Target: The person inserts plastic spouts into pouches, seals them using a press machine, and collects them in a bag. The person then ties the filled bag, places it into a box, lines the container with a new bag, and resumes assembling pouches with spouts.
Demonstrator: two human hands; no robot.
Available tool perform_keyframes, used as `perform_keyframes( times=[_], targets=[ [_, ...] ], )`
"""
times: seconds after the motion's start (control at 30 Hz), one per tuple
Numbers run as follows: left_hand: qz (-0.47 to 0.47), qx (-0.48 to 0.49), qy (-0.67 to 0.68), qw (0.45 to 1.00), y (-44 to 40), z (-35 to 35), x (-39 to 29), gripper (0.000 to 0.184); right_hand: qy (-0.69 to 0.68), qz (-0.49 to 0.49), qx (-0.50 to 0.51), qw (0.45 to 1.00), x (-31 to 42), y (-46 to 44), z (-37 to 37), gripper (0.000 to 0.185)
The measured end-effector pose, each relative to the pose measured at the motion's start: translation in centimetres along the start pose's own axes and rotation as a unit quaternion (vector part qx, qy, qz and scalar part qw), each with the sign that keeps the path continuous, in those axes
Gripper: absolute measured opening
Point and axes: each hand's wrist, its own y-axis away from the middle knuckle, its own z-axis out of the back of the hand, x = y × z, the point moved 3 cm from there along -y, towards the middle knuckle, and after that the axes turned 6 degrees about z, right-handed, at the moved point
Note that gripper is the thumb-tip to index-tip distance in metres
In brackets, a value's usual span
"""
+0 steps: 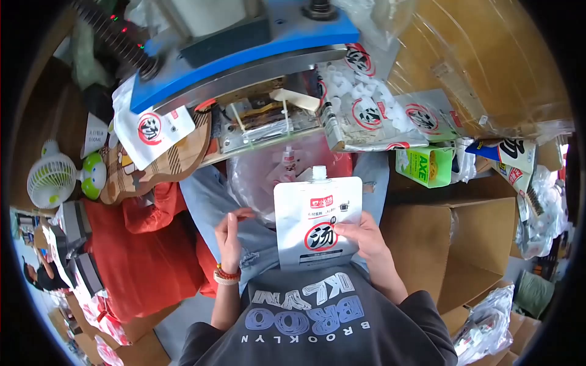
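A white pouch (290, 226) with a red label, a black character in a red ring and a spout at its top stands upright before my lap. My right hand (361, 236) grips its right edge, thumb on the front. Left of the pouch, my left hand (230, 235) is raised with its fingers apart and nothing in it; a beaded bracelet circles that wrist. Behind the pouch, a clear plastic bag (247, 183) lies between my legs with a small spouted item inside. Above it stands a press with a blue plate (244, 61).
Another white pouch (149, 131) lies on a wooden board (198, 146) at left, near a small fan (52, 182). A bag of white spouts (366, 110) sits right of the press, above a green AXE container (421, 166). An open carton (421, 241) stands at right.
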Motion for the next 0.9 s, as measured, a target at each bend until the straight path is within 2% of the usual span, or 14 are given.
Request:
perform_keyframes(
  times=[0.07, 0.1, 0.2, 0.27, 0.33, 0.37, 0.43, 0.57, 0.73, 0.77, 0.8, 0.83, 0.87, 0.9],
  targets=[
    [-0.057, 0.066, 0.192, 0.978, 1.6, -1.1, -2.9, 0.046, 0.013, -0.002, 0.014, 1.0, 0.6, 0.3, -0.9, 0.031],
    [-0.068, 0.122, 0.233, 0.962, 2.1, -1.5, -4.7, 0.048, 0.021, 0.002, 0.026, 0.999, 0.9, 0.3, -1.4, 0.031],
    [-0.047, 0.15, 0.215, 0.964, 3.1, -2.0, -7.4, 0.046, 0.068, 0.027, 0.067, 0.995, 1.4, 0.3, -3.0, 0.024],
    [-0.036, 0.127, 0.209, 0.969, 3.3, -2.4, -8.0, 0.039, 0.1, 0.048, 0.083, 0.99, 1.6, 0.6, -3.7, 0.019],
    [0.015, 0.109, 0.222, 0.969, 3.5, -2.7, -9.4, 0.026, 0.113, 0.057, 0.077, 0.989, 1.6, 1.0, -4.2, 0.028],
    [0.018, 0.112, 0.219, 0.969, 3.6, -2.7, -9.6, 0.026, 0.11, 0.057, 0.074, 0.99, 1.7, 1.3, -4.5, 0.028],
    [0.008, 0.071, 0.226, 0.972, 3.9, -2.5, -9.6, 0.019, 0.194, 0.072, 0.076, 0.975, 2.3, 1.9, -5.2, 0.025],
    [0.001, 0.016, 0.21, 0.978, 4.4, -2.6, -10.2, 0.018, 0.238, 0.088, 0.053, 0.966, 3.2, 2.5, -6.0, 0.026],
    [-0.015, -0.004, 0.191, 0.982, 4.7, -2.4, -10.3, 0.018, 0.285, 0.101, 0.098, 0.948, 3.7, 2.8, -6.2, 0.034],
    [-0.017, -0.008, 0.19, 0.982, 4.4, -2.7, -9.9, 0.018, 0.301, 0.188, 0.141, 0.924, 4.2, 2.6, -6.6, 0.032],
    [0.054, -0.019, 0.264, 0.963, 3.6, -3.4, -8.8, 0.017, 0.313, 0.274, 0.186, 0.89, 4.7, 2.4, -7.1, 0.031],
    [0.12, -0.035, 0.335, 0.934, 3.0, -3.6, -8.1, 0.016, 0.258, 0.3, 0.249, 0.884, 5.0, 2.1, -7.7, 0.038],
    [0.231, 0.011, 0.431, 0.872, 2.9, -3.8, -7.8, 0.015, 0.202, 0.287, 0.295, 0.888, 4.4, 1.7, -7.6, 0.042],
    [0.219, -0.004, 0.431, 0.875, 2.8, -2.9, -8.0, 0.015, 0.144, 0.273, 0.344, 0.887, 3.3, 1.4, -7.2, 0.046]
  ],
)
